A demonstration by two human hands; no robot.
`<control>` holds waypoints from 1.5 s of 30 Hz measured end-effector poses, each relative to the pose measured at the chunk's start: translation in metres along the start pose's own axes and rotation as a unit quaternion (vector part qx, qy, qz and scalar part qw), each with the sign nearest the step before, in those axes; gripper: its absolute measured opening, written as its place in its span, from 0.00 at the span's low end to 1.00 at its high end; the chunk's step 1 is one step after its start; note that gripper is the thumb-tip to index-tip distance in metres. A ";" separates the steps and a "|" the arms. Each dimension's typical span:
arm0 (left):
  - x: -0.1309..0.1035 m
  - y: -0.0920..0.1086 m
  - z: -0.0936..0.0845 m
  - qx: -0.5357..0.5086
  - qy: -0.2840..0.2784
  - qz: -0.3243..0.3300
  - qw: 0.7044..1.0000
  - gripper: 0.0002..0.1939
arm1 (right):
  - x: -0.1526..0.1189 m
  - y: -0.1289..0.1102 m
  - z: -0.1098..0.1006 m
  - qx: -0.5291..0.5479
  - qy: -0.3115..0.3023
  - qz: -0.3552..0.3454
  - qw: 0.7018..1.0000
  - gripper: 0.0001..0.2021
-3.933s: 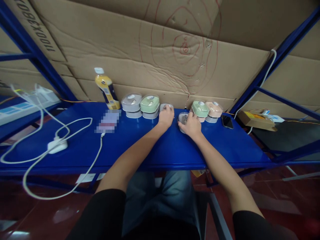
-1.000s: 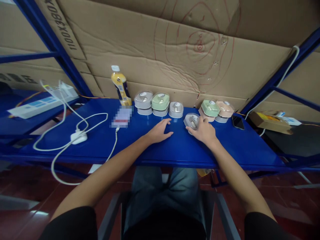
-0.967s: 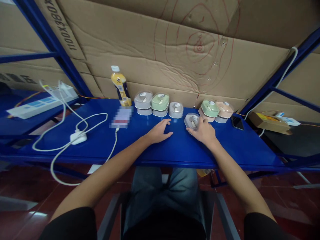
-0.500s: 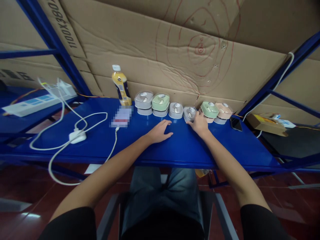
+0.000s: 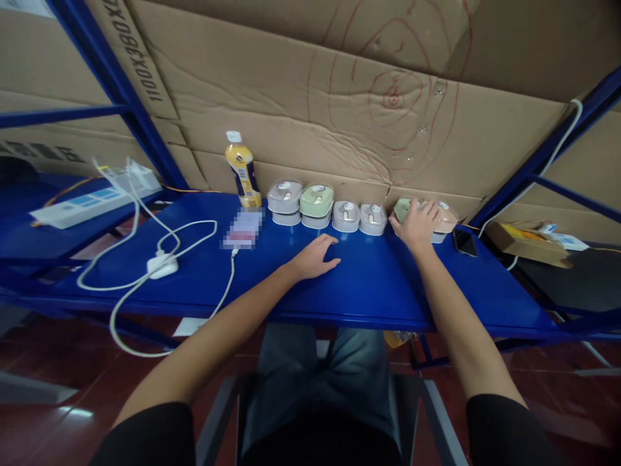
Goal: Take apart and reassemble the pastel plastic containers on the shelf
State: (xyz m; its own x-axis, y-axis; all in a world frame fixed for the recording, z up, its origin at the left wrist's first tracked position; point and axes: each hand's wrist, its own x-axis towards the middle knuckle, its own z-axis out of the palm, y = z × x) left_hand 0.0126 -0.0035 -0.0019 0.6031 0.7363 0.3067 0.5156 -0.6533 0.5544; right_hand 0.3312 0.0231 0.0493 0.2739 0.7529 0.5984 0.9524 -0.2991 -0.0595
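A row of small rounded lidded boxes stands along the back of the blue table. My right hand reaches over the right green-lidded box, thumb on its left side and fingers over its right; the hand hides much of it. Beside it stands a peach-lidded box on a grey base. Left of my right hand are two single grey boxes, one next to the other. Further left, a green box and a grey box each top a stack. My left hand rests on the table, fingers apart, holding nothing.
A yellow drink bottle stands at the back left, near a blurred-out phone-like item with a cable. A white charger and looped cords lie left. At right are a dark phone and an open carton. Cardboard backs the table.
My right hand has left the second single grey box and moved right onto the green-lidded box. That grey box now sits straight beside its neighbour. My left hand stays put; the view shifts slightly.
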 end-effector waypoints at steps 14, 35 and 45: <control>0.001 0.001 -0.001 0.001 -0.007 -0.004 1.000 0.23 | 0.005 0.013 0.013 0.096 -0.001 0.020 0.995 0.31; -0.003 -0.009 -0.007 -0.231 0.025 -0.011 0.973 0.53 | -0.071 -0.038 -0.025 0.477 -0.225 -0.343 0.777 0.40; 0.000 -0.011 0.005 -0.097 0.034 0.028 0.994 0.61 | -0.077 -0.043 -0.030 0.421 -0.226 -0.310 0.822 0.45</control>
State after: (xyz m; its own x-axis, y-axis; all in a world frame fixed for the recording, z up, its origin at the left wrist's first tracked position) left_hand 0.0101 0.0031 -0.0115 0.5810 0.7147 0.3894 0.3515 -0.6519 0.6720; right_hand 0.2649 -0.0396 0.0292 -0.4577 0.8059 0.3754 0.6312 0.5920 -0.5012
